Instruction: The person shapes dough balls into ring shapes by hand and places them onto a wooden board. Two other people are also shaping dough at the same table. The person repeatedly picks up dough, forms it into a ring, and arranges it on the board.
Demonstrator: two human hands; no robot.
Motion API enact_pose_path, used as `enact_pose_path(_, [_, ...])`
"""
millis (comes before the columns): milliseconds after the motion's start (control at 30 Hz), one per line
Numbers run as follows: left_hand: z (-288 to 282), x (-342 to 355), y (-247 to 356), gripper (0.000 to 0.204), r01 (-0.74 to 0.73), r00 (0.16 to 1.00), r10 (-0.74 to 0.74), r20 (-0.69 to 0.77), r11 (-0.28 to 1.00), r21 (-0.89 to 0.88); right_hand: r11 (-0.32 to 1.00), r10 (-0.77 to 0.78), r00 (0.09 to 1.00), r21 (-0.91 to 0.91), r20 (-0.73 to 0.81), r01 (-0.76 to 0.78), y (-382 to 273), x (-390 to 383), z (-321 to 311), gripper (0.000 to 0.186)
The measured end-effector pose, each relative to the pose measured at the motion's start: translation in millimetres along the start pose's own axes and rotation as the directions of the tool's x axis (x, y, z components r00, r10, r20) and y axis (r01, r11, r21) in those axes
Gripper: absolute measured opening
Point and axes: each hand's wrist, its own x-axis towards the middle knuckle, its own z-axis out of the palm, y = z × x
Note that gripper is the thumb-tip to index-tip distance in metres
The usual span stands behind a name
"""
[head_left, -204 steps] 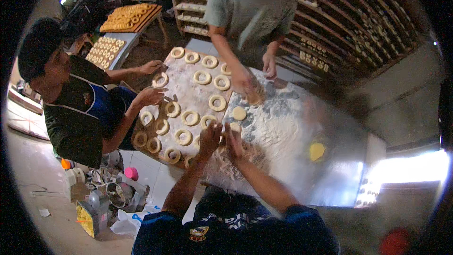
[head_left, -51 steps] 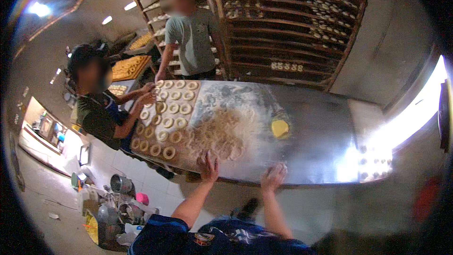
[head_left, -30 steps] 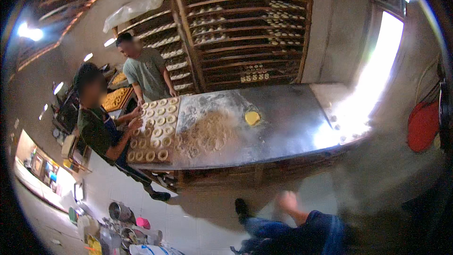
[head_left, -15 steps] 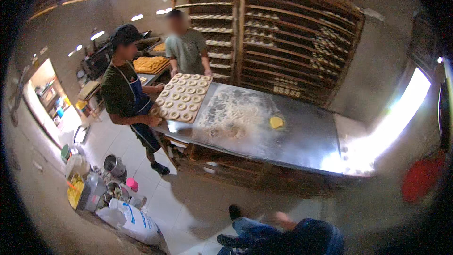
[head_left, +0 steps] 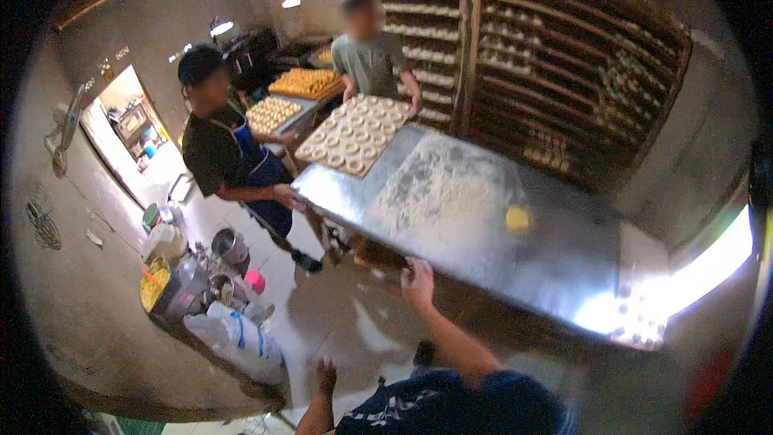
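Dough rings (head_left: 352, 142): apparently shaped, rowed on a board (head_left: 326, 163) at the bench's (head_left: 555, 274) left edge.
Flour (head_left: 451, 197), 1 yellow lump (head_left: 518, 219): left mid-bench.
Right hand (head_left: 417, 280): by near edge; fingers curled, hold unclear.
Left hand (head_left: 325, 374): off bench; fingers unclear.

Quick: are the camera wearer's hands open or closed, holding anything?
Left hand: no object visible; open or closed cannot be told.
Right hand: fingers partly curled, no object visible.

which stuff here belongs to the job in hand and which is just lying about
Seems part of the job: dough rings, their board, metal table, flour, probably the yellow lump

Seems just lying about: metal pot, pink object, white sack
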Motion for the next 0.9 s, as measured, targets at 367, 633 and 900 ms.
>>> enact_pose_path(367, [13, 29, 6, 0.042, 0.418, 0.774, -0.486, 0.406, 0.874, 0.249, 0.782, 0.276, 0.857, -0.417, -0.435, -0.463, 159, 46, -82, 0.051])
enact_pose_path(633, [95, 184, 35, 0.04, -0.109, 0.948, -0.021, 0.317, 0.915, 0.388, 0.72, 0.256, 0.9, -0.551, -0.354, -0.422, 139, 57, -75, 0.046])
enact_pose_path(900, [174, 344, 102, 0.036, 0.298, 0.835, -0.184, 0.518, 0.944, -0.144, 0.59, 0.217, 0.934, -0.723, -0.285, -0.358, 150, 54, -66, 0.044])
